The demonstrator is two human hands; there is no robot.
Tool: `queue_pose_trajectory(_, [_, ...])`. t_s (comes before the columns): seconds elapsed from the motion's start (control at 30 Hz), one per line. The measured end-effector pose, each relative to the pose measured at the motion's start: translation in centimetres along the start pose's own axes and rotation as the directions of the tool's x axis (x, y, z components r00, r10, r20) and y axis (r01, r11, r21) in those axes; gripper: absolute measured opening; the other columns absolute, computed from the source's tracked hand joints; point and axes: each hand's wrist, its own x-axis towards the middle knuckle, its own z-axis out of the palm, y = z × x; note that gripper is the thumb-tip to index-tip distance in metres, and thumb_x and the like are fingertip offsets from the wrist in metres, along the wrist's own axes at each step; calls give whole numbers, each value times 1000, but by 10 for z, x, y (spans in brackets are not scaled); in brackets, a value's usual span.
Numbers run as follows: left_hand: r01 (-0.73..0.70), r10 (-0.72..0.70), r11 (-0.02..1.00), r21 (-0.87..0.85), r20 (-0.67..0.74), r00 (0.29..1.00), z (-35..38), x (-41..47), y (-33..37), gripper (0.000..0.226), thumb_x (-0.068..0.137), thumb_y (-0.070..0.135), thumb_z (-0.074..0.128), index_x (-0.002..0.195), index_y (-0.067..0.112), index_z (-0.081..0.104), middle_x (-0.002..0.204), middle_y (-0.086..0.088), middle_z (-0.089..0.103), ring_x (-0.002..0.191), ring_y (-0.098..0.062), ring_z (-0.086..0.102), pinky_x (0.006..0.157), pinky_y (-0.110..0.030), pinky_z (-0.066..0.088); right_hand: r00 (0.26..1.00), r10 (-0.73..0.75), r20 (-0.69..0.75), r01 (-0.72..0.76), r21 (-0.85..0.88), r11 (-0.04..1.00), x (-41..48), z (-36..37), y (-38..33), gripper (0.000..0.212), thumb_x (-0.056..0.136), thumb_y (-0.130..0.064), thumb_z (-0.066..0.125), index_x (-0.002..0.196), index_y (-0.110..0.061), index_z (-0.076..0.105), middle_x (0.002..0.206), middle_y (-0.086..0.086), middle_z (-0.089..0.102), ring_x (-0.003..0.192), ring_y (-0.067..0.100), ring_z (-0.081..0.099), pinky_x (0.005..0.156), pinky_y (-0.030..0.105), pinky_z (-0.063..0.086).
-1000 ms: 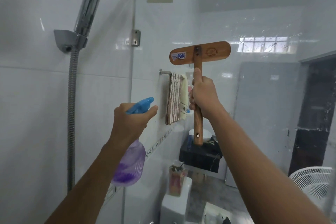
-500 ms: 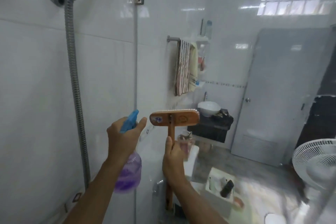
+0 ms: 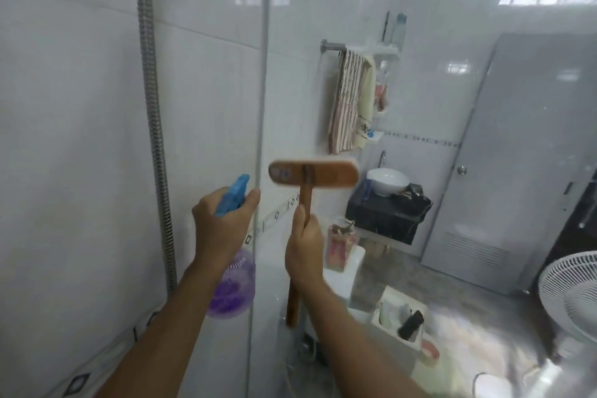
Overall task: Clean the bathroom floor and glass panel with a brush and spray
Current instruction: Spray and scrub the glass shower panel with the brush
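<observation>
My left hand (image 3: 223, 226) grips a spray bottle (image 3: 233, 287) with a blue trigger head and a clear body holding purple liquid; its nozzle faces the glass panel (image 3: 426, 81). My right hand (image 3: 303, 252) holds the handle of a wooden T-shaped brush (image 3: 313, 174). The brush head lies level against the glass, just right of the panel's left edge, with white bristles along its top. The head is blurred by motion.
A metal shower hose (image 3: 155, 126) hangs down the tiled wall on the left. Behind the glass are a striped towel (image 3: 347, 103) on a rail, a white basin (image 3: 387, 181) on a dark cabinet, a grey door (image 3: 529, 155) and a white fan (image 3: 571, 294) at the right.
The brush has come down the glass from high up to about waist height, and my view has dropped with it. The spray bottle has stayed in my left hand beside the brush.
</observation>
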Motion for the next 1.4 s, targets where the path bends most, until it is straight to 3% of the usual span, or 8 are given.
queue_pose_trajectory(0.13, [8, -8, 1000, 3, 11, 1000, -3, -2, -9, 30, 89, 29, 74, 71, 7, 62, 62, -15, 60, 53, -27, 57, 46, -14, 42, 989, 138, 46, -136, -51, 989, -39, 10, 46, 51, 94, -60, 27, 92, -17, 56, 73, -1, 52, 59, 2, 50, 53, 13, 44])
queue_pose_trajectory(0.43, [16, -17, 999, 32, 12, 1000, -1, -3, -19, 26, 90, 30, 73, 79, 7, 65, 65, -13, 62, 57, -28, 62, 51, -19, 49, 989, -148, -23, 149, 30, 988, 58, 8, -72, 44, 105, -53, 30, 90, -19, 53, 72, -3, 53, 61, 5, 51, 59, 22, 47])
queue_pose_trajectory(0.57, [30, -30, 1000, 3, 15, 999, 3, -7, -19, 24, 89, 28, 74, 77, 9, 66, 64, -11, 62, 56, -27, 62, 47, -12, 46, 996, -66, -52, 69, 57, 996, 16, 10, -4, 46, 102, -56, 32, 86, -19, 53, 69, -3, 48, 56, 0, 46, 54, 18, 42])
queue_pose_trajectory(0.73, [61, -61, 998, 16, 23, 998, 8, -12, -24, 27, 89, 35, 72, 86, 8, 68, 67, -9, 64, 60, -25, 64, 55, -24, 51, 990, 142, 14, -142, -37, 989, -40, 11, 63, 49, 91, -61, 29, 86, -20, 55, 76, 9, 58, 64, 8, 53, 56, 13, 45])
queue_pose_trajectory(1.03, [62, -62, 998, 16, 43, 997, 10, -13, -21, 26, 88, 38, 71, 87, 12, 67, 68, -8, 63, 59, -24, 63, 55, -24, 54, 987, -157, -30, 158, 55, 986, 60, 6, -73, 44, 106, -52, 30, 84, -20, 50, 69, -1, 49, 59, 7, 49, 56, 22, 44])
queue_pose_trajectory(1.17, [51, -51, 999, -3, 43, 998, 12, -14, -19, 26, 86, 39, 72, 82, 14, 65, 61, -1, 56, 52, -17, 56, 49, -15, 46, 993, -120, -21, 121, 30, 992, 33, -2, -20, 42, 105, -49, 33, 86, -17, 53, 70, 0, 48, 55, -1, 47, 53, 15, 41])
queue_pose_trajectory(1.3, [66, -65, 998, -11, 55, 996, 21, -18, -16, 24, 85, 39, 73, 82, 17, 64, 60, 6, 54, 53, -14, 55, 52, -19, 47, 999, 44, 30, -42, -64, 997, -22, -3, 57, 51, 93, -63, 29, 88, -21, 56, 78, 6, 58, 68, 10, 57, 64, 25, 50])
queue_pose_trajectory(1.4, [81, -79, 997, -20, 80, 994, 27, -18, -12, 22, 86, 38, 74, 87, 17, 64, 66, 4, 59, 59, -20, 61, 56, -23, 53, 999, 41, 26, -39, -73, 997, -17, -3, 44, 50, 93, -63, 29, 86, -21, 56, 75, 3, 56, 67, 12, 56, 60, 22, 47])
